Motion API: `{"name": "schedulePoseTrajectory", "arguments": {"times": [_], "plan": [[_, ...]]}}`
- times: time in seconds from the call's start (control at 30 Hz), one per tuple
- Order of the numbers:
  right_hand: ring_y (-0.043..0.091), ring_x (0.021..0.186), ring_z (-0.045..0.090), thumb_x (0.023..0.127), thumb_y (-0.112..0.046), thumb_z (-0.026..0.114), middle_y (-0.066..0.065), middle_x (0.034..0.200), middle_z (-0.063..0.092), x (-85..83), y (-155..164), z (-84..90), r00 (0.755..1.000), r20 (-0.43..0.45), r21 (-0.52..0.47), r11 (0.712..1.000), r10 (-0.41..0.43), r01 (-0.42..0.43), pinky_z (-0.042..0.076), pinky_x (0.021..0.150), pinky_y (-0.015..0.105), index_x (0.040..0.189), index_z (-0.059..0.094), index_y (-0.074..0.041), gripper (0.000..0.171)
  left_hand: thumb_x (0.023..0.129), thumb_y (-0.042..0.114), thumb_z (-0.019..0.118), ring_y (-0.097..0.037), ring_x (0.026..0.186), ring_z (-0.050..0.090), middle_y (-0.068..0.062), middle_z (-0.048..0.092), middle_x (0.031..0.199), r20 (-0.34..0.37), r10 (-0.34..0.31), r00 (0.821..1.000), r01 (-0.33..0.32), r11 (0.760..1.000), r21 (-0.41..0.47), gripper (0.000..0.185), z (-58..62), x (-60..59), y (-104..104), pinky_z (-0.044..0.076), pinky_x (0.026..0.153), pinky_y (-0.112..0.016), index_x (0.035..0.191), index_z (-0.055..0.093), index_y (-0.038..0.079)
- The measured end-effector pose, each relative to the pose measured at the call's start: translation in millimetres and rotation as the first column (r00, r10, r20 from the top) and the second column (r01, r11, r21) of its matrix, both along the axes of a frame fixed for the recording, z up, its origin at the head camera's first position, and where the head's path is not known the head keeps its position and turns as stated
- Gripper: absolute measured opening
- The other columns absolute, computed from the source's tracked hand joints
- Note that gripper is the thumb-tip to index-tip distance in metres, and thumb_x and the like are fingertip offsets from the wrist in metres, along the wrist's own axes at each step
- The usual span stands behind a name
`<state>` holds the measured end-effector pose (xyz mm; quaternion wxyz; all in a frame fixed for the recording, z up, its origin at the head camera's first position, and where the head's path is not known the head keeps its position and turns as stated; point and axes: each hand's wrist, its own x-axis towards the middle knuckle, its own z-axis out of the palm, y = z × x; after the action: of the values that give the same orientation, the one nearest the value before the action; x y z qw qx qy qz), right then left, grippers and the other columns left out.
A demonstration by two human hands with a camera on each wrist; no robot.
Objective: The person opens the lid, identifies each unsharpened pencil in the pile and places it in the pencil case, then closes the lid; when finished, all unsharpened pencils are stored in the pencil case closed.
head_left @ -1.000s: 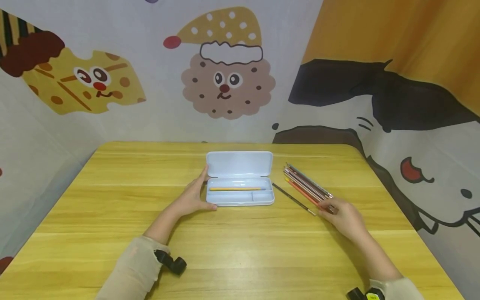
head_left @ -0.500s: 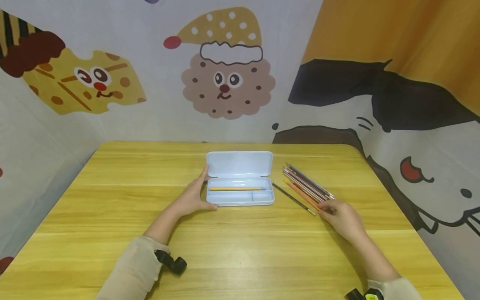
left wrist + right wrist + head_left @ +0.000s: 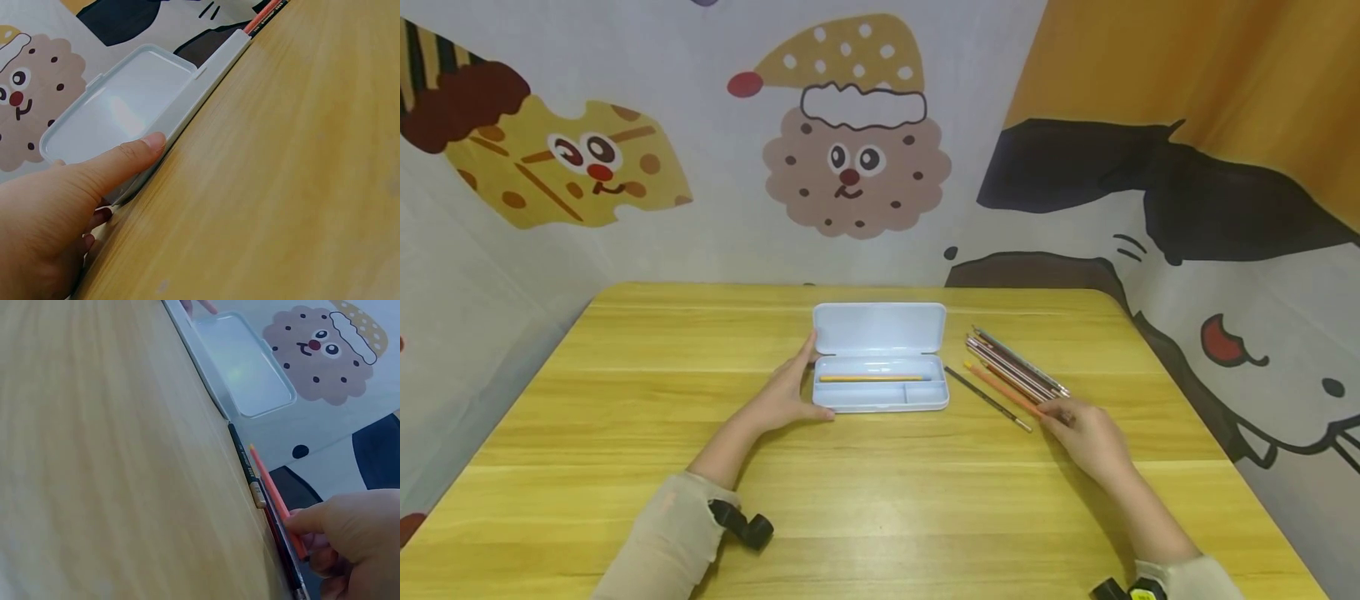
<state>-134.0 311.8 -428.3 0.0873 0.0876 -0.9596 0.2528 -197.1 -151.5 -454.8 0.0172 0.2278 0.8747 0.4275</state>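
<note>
**Right hand pinching an orange pencil beside the open case**

A slim orange wooden pencil [image 3: 1000, 388] is lying on the yellow wood-grain table [image 3: 880, 500], just right of the table's middle, its long axis running diagonally: the tip is pointing toward the far left, the near end toward the near right edge. The right hand [image 3: 1086, 433] is pinching that near end, thumb and curled fingers [image 3: 312, 522] closing around it, as the right wrist view shows. The pencil is sitting at the left side of a bundle of dark and brown pencils [image 3: 1018, 371] lying parallel to it and touching one another. A single dark green pencil with a metal band [image 3: 988, 399] is lying just left of the orange one on the same slant, apart from the case.

The pale blue plastic pencil case [image 3: 880, 393] is sitting open near the table's centre, its long axis running left to right and its lid [image 3: 878, 327] folded back toward the far edge. A yellow pencil [image 3: 868, 378] is lying lengthwise in its long compartment.

The left hand [image 3: 782, 396] is resting against the case's left end with relaxed fingers spread, the thumb [image 3: 134, 153] pressing on the near rim.

Bare tabletop is stretching wide along the near edge and the left side.
</note>
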Motion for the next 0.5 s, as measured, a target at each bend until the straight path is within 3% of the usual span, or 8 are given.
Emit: {"name": "schedulePoseTrajectory", "arguments": {"times": [0.27, 0.5], "plan": [[0.015, 0.066, 0.053, 0.088, -0.013, 0.07, 0.008, 0.101, 0.07, 1.4, -3.1, 5.5, 0.997, -0.078, -0.009, 1.0, 0.009, -0.009, 0.04, 0.052, 0.029, 0.102, 0.073, -0.014, 0.014, 0.061, 0.039, 0.09, -0.032, 0.135, 0.031, -0.013, 0.044, 0.141, 0.006, 0.002, 1.0, -0.002, 1.0, 0.004, 0.137, -0.4, -0.3, -0.5, 0.014, 0.112, -0.051, 0.154, -0.009, 0.02], [0.013, 0.06, 0.048, 0.09, -0.016, 0.068, 0.005, 0.102, 0.069, 0.3, -9.7, 13.8, 0.996, -0.074, -0.001, 0.999, 0.041, -0.041, 0.039, 0.047, 0.028, 0.103, 0.073, -0.016, 0.014, 0.061, 0.04, 0.09, -0.03, 0.136, 0.03, -0.012, 0.043, 0.143, 0.023, 0.013, 1.0, -0.013, 1.0, -0.003, 0.137, -0.1, 0.0, 0.2, 0.014, 0.113, -0.049, 0.153, -0.01, 0.023]]}}
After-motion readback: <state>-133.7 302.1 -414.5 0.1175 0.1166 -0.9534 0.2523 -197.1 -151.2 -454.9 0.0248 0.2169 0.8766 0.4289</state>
